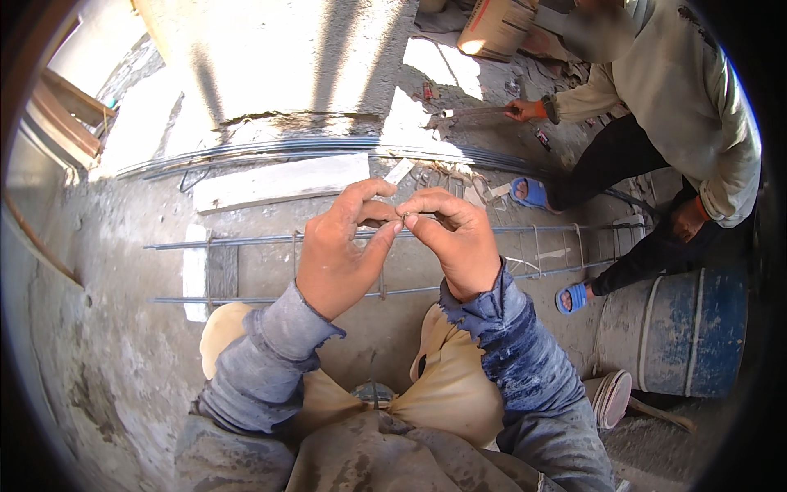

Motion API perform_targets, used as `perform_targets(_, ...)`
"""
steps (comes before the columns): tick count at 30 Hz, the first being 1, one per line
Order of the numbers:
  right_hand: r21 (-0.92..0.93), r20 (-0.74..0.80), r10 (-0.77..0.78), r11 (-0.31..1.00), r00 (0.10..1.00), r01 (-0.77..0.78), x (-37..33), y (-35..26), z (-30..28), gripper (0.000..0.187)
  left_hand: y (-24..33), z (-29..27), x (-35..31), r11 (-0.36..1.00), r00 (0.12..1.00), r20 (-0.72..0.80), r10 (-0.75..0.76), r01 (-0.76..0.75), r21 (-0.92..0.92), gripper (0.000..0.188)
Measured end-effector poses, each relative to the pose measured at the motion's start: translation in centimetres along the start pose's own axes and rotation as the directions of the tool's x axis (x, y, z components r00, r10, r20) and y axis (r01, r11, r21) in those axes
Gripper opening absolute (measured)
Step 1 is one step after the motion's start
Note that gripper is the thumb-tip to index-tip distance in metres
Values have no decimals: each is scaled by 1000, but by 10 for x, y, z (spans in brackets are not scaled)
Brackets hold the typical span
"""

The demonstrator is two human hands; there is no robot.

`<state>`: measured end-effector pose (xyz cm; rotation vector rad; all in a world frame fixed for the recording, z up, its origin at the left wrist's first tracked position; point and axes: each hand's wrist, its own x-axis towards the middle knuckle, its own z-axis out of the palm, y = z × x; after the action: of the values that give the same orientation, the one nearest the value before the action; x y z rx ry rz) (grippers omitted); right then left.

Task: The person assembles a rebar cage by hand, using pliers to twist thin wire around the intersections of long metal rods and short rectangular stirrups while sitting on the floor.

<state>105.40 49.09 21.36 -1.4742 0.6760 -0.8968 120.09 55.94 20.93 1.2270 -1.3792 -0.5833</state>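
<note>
My left hand (340, 246) and my right hand (459, 242) meet fingertip to fingertip in front of me. Both pinch a thin, dark wire-like piece (403, 218), mostly hidden by the fingers. Below them lies a reinforcing-bar cage (459, 289), its long steel bars crossed by thin square stirrups (538, 248). The cage's left end rests on a white block (195, 266), and my hands cover part of its middle. My knees are bent on the near side of it.
Beyond the cage lie a pale plank (279, 182) and a bundle of long bars (311, 148). At right a co-worker (680, 107) in blue sandals holds a long-handled tool (479, 110). A blue drum (680, 328) and a bucket (608, 400) stand near right.
</note>
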Motion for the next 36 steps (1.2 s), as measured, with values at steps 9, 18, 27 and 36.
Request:
perform_targets(9, 351, 121, 314, 874, 942, -337, 1, 0, -8, 13, -3, 1, 4, 977, 981, 40, 189, -192, 97, 31)
perform_targets(18, 398, 199, 348, 825, 916, -400, 0, -2, -11, 14, 0, -8, 3, 996, 989, 119, 88, -89, 2, 30)
perform_targets(27, 463, 256, 352, 773, 900, -434, 0, -7, -7, 16, 5, -12, 3, 995, 992, 78, 96, -96, 0, 30)
perform_targets(36, 534, 290, 325, 725, 900, -435, -1, -3, -6, 13, 9, -10, 4, 987, 986, 33, 163, -164, 8, 28)
